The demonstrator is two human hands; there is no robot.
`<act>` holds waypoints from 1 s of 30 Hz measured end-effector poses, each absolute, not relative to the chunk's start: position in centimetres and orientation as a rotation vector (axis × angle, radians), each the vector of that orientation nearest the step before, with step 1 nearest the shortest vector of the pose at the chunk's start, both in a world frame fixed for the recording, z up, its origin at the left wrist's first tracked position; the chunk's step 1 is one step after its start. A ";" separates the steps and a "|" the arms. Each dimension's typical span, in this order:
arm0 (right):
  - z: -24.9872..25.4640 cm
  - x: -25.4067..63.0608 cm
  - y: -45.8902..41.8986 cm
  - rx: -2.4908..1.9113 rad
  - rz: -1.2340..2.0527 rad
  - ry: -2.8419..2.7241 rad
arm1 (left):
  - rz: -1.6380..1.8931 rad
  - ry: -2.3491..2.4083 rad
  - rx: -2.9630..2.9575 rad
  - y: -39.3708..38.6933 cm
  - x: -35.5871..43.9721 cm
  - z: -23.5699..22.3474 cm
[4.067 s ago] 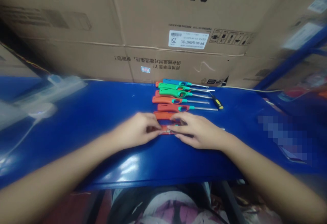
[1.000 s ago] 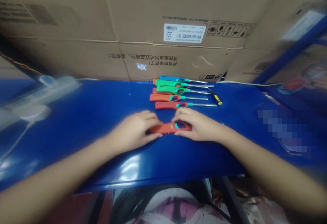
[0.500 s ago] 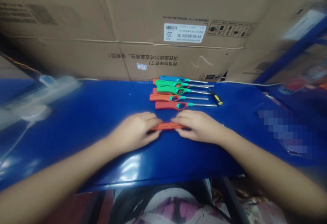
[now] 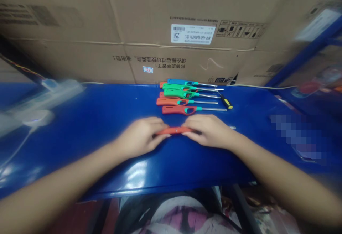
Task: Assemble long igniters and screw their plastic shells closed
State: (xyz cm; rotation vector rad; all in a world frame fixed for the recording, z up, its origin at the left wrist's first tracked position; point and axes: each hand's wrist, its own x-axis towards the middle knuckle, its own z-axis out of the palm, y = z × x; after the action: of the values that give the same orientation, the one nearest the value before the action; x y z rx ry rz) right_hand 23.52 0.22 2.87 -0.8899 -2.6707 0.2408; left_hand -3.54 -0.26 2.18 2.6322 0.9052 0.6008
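A red-orange lighter (image 4: 176,130), of the long-nosed kind, lies crosswise between my hands just above or on the blue table. My left hand (image 4: 145,134) pinches its left end between thumb and fingers. Its right part is gripped by my right hand (image 4: 205,129), which covers the trigger area. The metal tip shows beyond that hand. Behind my hands, several similar lighters lie in a stack: a red one (image 4: 173,110) nearest, an orange one (image 4: 168,102), green ones (image 4: 173,93) and a blue one (image 4: 176,82), all with metal nozzles pointing right.
A black and yellow screwdriver (image 4: 227,102) lies by the nozzle tips. A large cardboard box (image 4: 149,24) stands along the back of the table (image 4: 107,105). At left are a white power strip (image 4: 61,91) and a white plug with a cable (image 4: 37,118). A blurred-out object (image 4: 299,134) lies at right.
The lighter in my hands has turned slightly about its length, and its metal tip shows more at the right. My right fingers have shifted a little to the right along it.
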 end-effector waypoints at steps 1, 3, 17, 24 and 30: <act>2.8 23.6 0.3 -0.906 0.237 -2.643 | 0.603 0.921 2.620 -0.2 -3.6 2.1; 2.8 23.7 0.5 -0.931 0.224 -2.577 | 0.618 0.957 2.580 -0.1 -3.6 2.0; 2.8 23.4 0.2 -0.963 0.155 -2.634 | 0.727 1.049 1.779 -0.1 -2.4 1.3; 3.2 23.2 -0.2 -0.816 0.216 -2.636 | 0.754 0.838 2.534 -0.3 -3.5 1.0; 2.9 23.0 -0.5 -0.697 0.170 -2.649 | 0.709 0.815 2.626 -0.4 -3.6 0.7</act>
State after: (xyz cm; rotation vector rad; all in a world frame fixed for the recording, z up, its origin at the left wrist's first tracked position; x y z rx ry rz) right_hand 23.02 -0.47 2.88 -0.6971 -2.6492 0.1697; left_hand -3.59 -0.45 0.70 2.6265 0.8150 0.7090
